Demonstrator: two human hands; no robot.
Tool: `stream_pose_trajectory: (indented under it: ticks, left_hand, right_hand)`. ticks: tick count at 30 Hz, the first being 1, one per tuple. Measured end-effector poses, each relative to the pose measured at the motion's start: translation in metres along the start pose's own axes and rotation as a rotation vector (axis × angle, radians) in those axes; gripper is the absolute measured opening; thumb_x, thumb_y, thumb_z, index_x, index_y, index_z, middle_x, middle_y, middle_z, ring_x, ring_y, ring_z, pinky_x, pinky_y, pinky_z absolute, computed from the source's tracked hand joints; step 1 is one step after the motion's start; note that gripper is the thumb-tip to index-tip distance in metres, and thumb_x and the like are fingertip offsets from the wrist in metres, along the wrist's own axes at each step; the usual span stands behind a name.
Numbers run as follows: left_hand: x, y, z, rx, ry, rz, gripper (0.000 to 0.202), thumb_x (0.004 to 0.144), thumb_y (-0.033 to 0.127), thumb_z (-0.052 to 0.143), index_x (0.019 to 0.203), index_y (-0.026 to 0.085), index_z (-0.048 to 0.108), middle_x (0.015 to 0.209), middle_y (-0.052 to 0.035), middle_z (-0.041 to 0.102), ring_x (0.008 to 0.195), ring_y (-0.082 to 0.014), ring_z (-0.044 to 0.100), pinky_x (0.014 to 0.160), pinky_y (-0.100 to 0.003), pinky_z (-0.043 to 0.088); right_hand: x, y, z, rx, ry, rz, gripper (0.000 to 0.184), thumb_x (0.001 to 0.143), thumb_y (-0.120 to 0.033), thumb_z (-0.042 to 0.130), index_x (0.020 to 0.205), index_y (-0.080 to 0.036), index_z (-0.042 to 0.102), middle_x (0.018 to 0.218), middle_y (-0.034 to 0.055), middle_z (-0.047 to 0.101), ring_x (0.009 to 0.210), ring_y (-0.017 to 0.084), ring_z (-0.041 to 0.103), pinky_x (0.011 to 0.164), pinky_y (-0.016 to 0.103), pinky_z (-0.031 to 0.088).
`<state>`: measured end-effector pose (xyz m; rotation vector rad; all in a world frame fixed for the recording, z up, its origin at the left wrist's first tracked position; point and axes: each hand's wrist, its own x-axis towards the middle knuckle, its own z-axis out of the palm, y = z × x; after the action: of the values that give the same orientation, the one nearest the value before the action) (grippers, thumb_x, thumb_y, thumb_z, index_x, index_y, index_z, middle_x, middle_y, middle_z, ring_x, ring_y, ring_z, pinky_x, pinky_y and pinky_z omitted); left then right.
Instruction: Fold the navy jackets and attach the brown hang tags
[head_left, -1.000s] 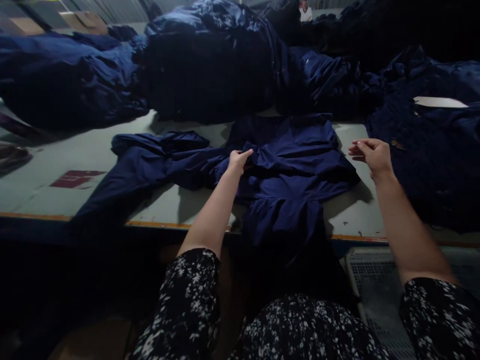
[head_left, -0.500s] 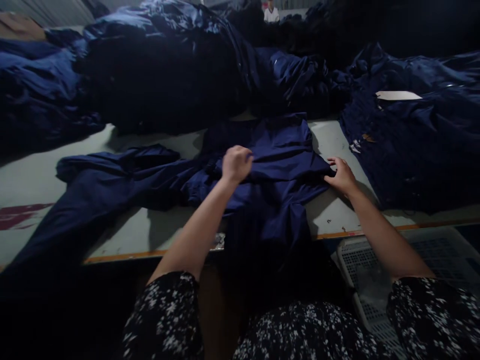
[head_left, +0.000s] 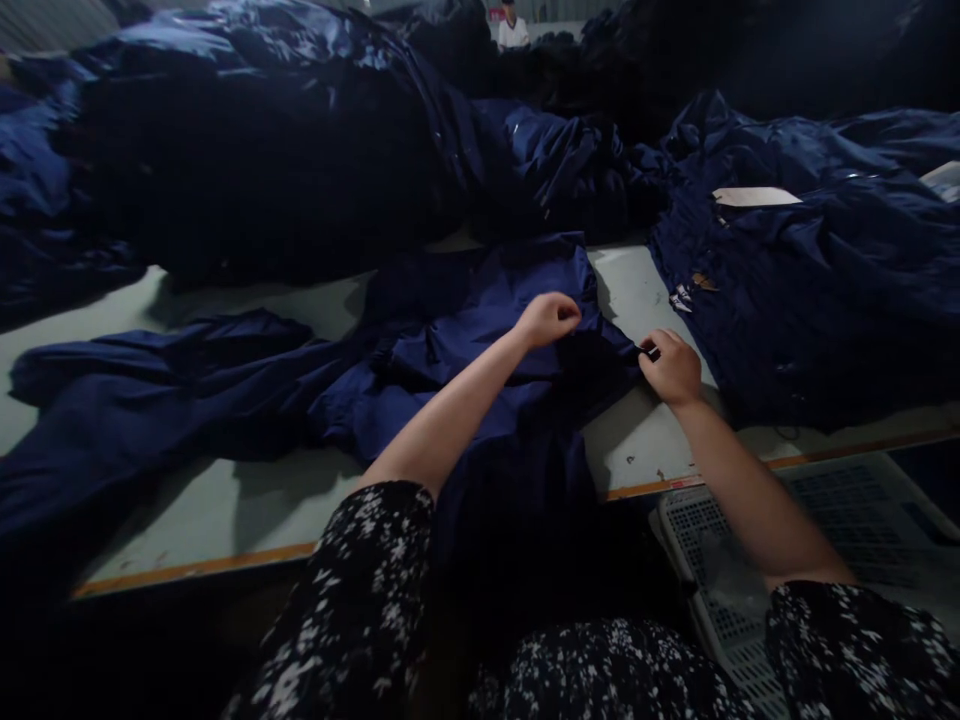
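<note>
A dark navy garment [head_left: 465, 400] lies spread and rumpled on the pale table, with its lower part hanging over the front edge. Over its upper right part is my left hand [head_left: 549, 320], fingers curled towards the thumb; whether they pinch any cloth cannot be made out. My right hand [head_left: 673, 368] is closed, thumb against fingers, on a pointed corner at the garment's right side, drawing it out to the right. A long navy piece of cloth [head_left: 172, 390] stretches leftward from the garment and hangs off the table.
Large heaps of navy cloth [head_left: 262, 170] line the back of the table [head_left: 277, 500]. On the right stands a stack of navy pieces [head_left: 810, 310] with a pale card [head_left: 756, 196] on top. Below the edge sits a plastic crate [head_left: 697, 600]. A person [head_left: 513, 30] is far behind.
My left hand has moved right across the garment, nearer my right hand. My right hand has gone from loosely spread fingers to a pinch on the garment's corner. The view has shifted slightly right.
</note>
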<state>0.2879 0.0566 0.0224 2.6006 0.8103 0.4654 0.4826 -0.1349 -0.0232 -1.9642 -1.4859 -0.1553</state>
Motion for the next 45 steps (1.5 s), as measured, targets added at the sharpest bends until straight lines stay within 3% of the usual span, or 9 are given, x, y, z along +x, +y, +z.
stream_pose_trajectory:
  ticks: [3, 6, 13, 22, 26, 28, 35, 40, 45]
  left_hand:
    - [0.041, -0.005, 0.005, 0.136, 0.155, -0.275, 0.039, 0.100, 0.040, 0.059, 0.124, 0.015, 0.077, 0.123, -0.0166, 0.077, 0.120, -0.0318, 0.068, 0.107, -0.044, 0.051]
    - [0.073, -0.007, 0.014, 0.129, 0.031, -0.454, 0.051, 0.100, 0.060, 0.059, 0.109, 0.014, 0.079, 0.110, -0.0188, 0.078, 0.115, -0.0365, 0.070, 0.100, -0.046, 0.053]
    - [0.117, -0.019, 0.029, -0.040, -0.026, -0.337, 0.028, 0.096, 0.035, 0.066, 0.073, 0.018, 0.070, 0.068, -0.0051, 0.063, 0.081, -0.0240, 0.068, 0.078, -0.032, 0.051]
    - [0.112, -0.007, 0.054, 0.058, 0.130, -0.294, 0.029, 0.108, 0.039, 0.055, 0.100, 0.018, 0.074, 0.109, -0.0134, 0.074, 0.108, -0.0289, 0.069, 0.092, -0.036, 0.050]
    - [0.088, -0.002, 0.046, 0.139, 0.200, -0.246, 0.028, 0.106, 0.033, 0.056, 0.123, 0.018, 0.072, 0.132, -0.0185, 0.067, 0.123, -0.0339, 0.064, 0.103, -0.044, 0.051]
    - [0.066, -0.004, 0.039, 0.165, 0.209, -0.208, 0.029, 0.104, 0.029, 0.058, 0.128, 0.019, 0.071, 0.135, -0.0187, 0.064, 0.127, -0.0352, 0.061, 0.107, -0.048, 0.051]
    - [-0.077, -0.027, 0.004, 0.164, 0.175, -0.064, 0.039, 0.089, 0.018, 0.062, 0.126, 0.020, 0.074, 0.128, -0.0122, 0.067, 0.124, -0.0297, 0.064, 0.114, -0.046, 0.051]
    - [-0.170, -0.055, -0.038, 0.384, 0.119, -0.245, 0.065, 0.070, 0.010, 0.065, 0.134, 0.023, 0.070, 0.141, -0.0121, 0.064, 0.137, -0.0341, 0.057, 0.123, -0.054, 0.043]
    - [-0.192, -0.072, -0.069, 0.625, 0.101, -0.370, 0.056, 0.078, 0.003, 0.056, 0.130, 0.019, 0.072, 0.132, -0.0163, 0.070, 0.130, -0.0331, 0.061, 0.119, -0.054, 0.041]
  right_hand:
    - [0.000, 0.001, -0.002, -0.010, 0.006, -0.001, 0.008, 0.086, -0.019, 0.065, 0.085, -0.026, 0.069, 0.099, 0.0082, 0.076, 0.090, 0.028, 0.070, 0.073, 0.037, 0.051]
    - [-0.001, 0.005, -0.005, -0.009, 0.001, -0.022, 0.010, 0.092, -0.023, 0.064, 0.084, -0.026, 0.070, 0.097, 0.0078, 0.076, 0.090, 0.027, 0.070, 0.071, 0.036, 0.048]
    - [0.005, 0.017, -0.006, 0.020, 0.006, 0.025, 0.014, 0.096, -0.024, 0.062, 0.090, -0.022, 0.074, 0.098, 0.0101, 0.077, 0.090, 0.025, 0.068, 0.075, 0.034, 0.047]
    - [0.010, 0.029, -0.015, -0.121, -0.104, 0.154, 0.030, 0.080, -0.003, 0.055, 0.091, -0.023, 0.076, 0.102, 0.0103, 0.075, 0.094, 0.028, 0.067, 0.076, 0.036, 0.050]
    - [0.010, 0.025, -0.015, -0.114, -0.074, -0.005, 0.047, 0.085, -0.005, 0.055, 0.121, -0.023, 0.081, 0.128, 0.0121, 0.073, 0.115, 0.030, 0.064, 0.098, 0.041, 0.053]
    - [0.011, 0.027, -0.012, -0.101, -0.117, -0.087, 0.047, 0.086, -0.006, 0.054, 0.117, -0.025, 0.084, 0.134, 0.0106, 0.072, 0.121, 0.031, 0.062, 0.106, 0.045, 0.051]
    - [0.014, 0.049, -0.001, -0.055, -0.037, -0.125, 0.050, 0.079, -0.004, 0.052, 0.110, -0.020, 0.087, 0.127, 0.0132, 0.075, 0.118, 0.031, 0.067, 0.110, 0.047, 0.051]
    - [0.014, 0.024, -0.008, -0.051, -0.103, -0.423, 0.039, 0.088, -0.019, 0.061, 0.119, -0.024, 0.083, 0.133, 0.0112, 0.075, 0.125, 0.033, 0.064, 0.108, 0.051, 0.048]
    - [0.026, -0.005, -0.005, -0.271, -0.343, -0.588, 0.030, 0.089, -0.018, 0.060, 0.105, -0.024, 0.084, 0.113, 0.0103, 0.081, 0.109, 0.030, 0.071, 0.101, 0.047, 0.047]
